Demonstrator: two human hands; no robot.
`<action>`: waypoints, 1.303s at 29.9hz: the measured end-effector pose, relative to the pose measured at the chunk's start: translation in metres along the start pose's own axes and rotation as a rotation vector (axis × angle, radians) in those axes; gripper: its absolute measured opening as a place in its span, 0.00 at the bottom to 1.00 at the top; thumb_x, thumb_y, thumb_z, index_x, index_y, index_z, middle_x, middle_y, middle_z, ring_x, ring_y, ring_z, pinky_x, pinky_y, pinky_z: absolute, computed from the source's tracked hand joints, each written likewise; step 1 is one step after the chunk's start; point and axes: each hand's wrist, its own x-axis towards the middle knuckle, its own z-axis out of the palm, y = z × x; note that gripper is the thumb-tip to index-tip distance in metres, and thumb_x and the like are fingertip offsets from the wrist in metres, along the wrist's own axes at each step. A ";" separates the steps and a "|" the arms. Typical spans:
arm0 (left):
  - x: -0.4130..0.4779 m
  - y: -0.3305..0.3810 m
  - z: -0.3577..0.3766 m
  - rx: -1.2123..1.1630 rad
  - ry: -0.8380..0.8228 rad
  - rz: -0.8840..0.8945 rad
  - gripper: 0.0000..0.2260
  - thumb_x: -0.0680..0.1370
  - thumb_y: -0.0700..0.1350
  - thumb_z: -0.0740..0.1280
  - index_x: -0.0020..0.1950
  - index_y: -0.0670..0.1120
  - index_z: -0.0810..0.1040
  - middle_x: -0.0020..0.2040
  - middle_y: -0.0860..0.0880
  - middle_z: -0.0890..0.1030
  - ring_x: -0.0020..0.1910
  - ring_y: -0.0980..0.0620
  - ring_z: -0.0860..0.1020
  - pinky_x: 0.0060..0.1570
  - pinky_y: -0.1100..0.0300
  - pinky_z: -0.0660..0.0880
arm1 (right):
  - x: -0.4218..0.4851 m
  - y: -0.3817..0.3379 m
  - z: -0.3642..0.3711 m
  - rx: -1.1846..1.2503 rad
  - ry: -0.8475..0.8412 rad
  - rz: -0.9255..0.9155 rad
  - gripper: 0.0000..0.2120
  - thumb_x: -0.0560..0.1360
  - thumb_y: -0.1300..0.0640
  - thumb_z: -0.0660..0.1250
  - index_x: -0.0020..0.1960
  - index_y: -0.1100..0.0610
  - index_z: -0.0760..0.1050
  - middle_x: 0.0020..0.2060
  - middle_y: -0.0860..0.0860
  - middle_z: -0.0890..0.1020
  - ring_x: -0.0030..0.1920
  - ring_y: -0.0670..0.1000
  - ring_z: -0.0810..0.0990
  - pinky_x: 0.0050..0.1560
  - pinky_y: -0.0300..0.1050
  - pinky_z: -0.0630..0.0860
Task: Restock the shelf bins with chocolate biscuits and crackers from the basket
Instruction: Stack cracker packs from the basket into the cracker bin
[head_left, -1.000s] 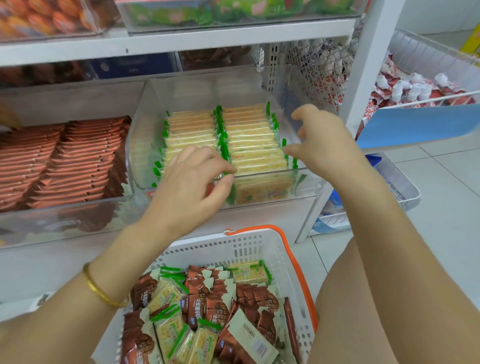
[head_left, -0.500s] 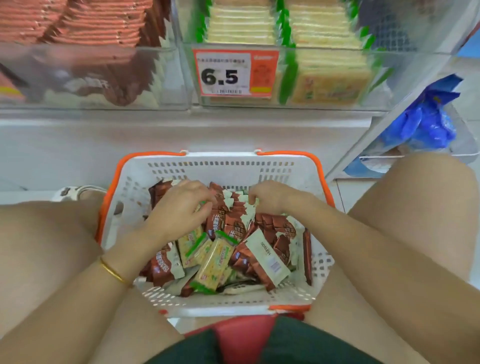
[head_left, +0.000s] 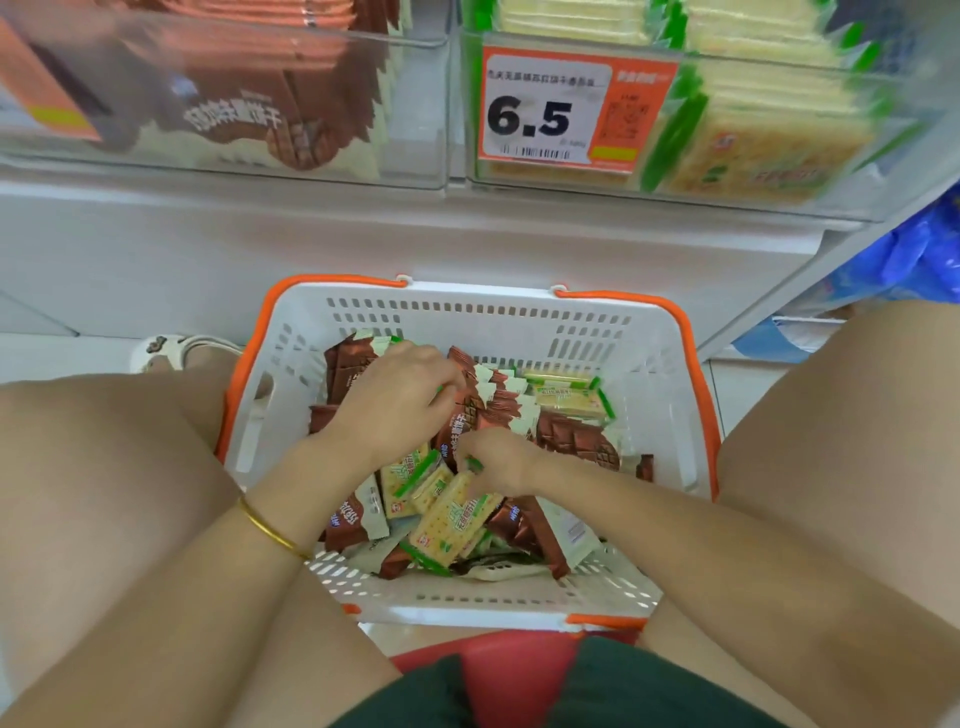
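While your left hand (head_left: 395, 402) curls into chocolate biscuits (head_left: 576, 441), fingertips buried and grip unclear, your right hand (head_left: 501, 460) pinches a cracker packet (head_left: 452, 514) in the basket (head_left: 467, 317) at frame centre. Shelf bins (head_left: 415, 130) are cut off above.

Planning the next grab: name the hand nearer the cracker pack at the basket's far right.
Right. Right hand: just left of the cracker pack, nearer the person; left hand: farther left.
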 end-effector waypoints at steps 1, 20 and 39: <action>0.001 -0.001 0.000 0.003 -0.014 -0.014 0.10 0.79 0.43 0.61 0.55 0.46 0.81 0.53 0.48 0.80 0.57 0.47 0.72 0.59 0.52 0.68 | -0.003 0.001 -0.009 0.064 -0.023 0.003 0.13 0.73 0.58 0.72 0.54 0.60 0.72 0.44 0.53 0.73 0.40 0.53 0.72 0.39 0.44 0.68; 0.000 0.049 -0.101 -0.424 -0.102 -0.104 0.06 0.74 0.43 0.71 0.50 0.49 0.79 0.40 0.54 0.81 0.37 0.60 0.78 0.36 0.69 0.72 | -0.147 -0.032 -0.146 0.848 0.424 -0.133 0.10 0.75 0.67 0.66 0.52 0.58 0.69 0.41 0.55 0.76 0.30 0.44 0.80 0.27 0.36 0.74; 0.074 0.123 -0.204 0.130 0.666 0.211 0.18 0.76 0.48 0.63 0.64 0.42 0.73 0.61 0.44 0.75 0.62 0.45 0.71 0.61 0.55 0.64 | -0.208 -0.037 -0.293 0.898 1.152 -0.209 0.18 0.69 0.68 0.73 0.49 0.50 0.70 0.53 0.55 0.75 0.42 0.52 0.84 0.36 0.48 0.82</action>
